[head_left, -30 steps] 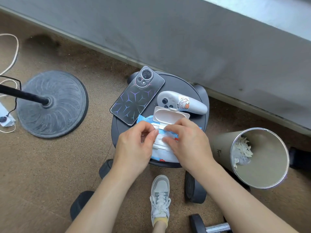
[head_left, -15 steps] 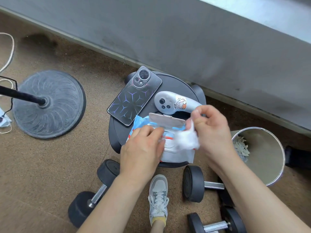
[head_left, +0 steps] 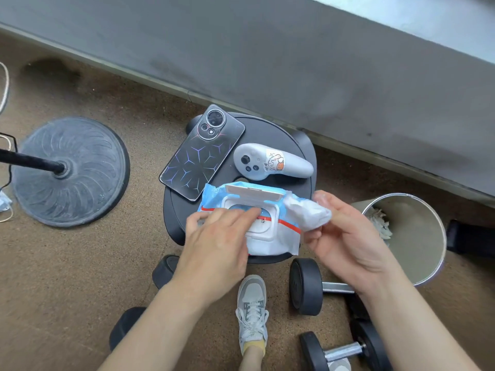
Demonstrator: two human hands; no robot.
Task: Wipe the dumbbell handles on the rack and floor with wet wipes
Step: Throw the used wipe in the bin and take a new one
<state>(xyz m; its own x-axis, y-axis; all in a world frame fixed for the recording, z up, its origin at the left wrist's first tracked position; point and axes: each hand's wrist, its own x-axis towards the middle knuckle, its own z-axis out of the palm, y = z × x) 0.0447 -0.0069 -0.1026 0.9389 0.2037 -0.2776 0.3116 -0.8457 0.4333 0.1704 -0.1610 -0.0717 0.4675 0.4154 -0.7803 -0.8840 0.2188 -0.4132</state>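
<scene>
A blue and white wet wipe pack (head_left: pixel 270 238) lies on a round black stool (head_left: pixel 270 135) with its white flip lid open. My left hand (head_left: pixel 217 245) rests on the pack, fingertips at the opening. My right hand (head_left: pixel 348 236) pinches a crumpled white wet wipe (head_left: pixel 308 212) just right of the pack. On the floor below lie black dumbbells with chrome handles: one (head_left: pixel 308 286) right of my shoe, one (head_left: pixel 345 350) at the bottom right, and one (head_left: pixel 163 271) partly hidden under my left forearm.
A dark phone (head_left: pixel 201 153) and a white controller (head_left: pixel 270 162) lie on the stool's far half. A metal bin (head_left: pixel 417 245) holding used wipes stands at the right. A round stand base (head_left: pixel 69 170) sits at the left. A grey wall runs behind. My shoe (head_left: pixel 251 314) is below the stool.
My right hand has pulled a wipe out of the pack and drawn it off to the right. My left hand has stayed pressing on the pack.
</scene>
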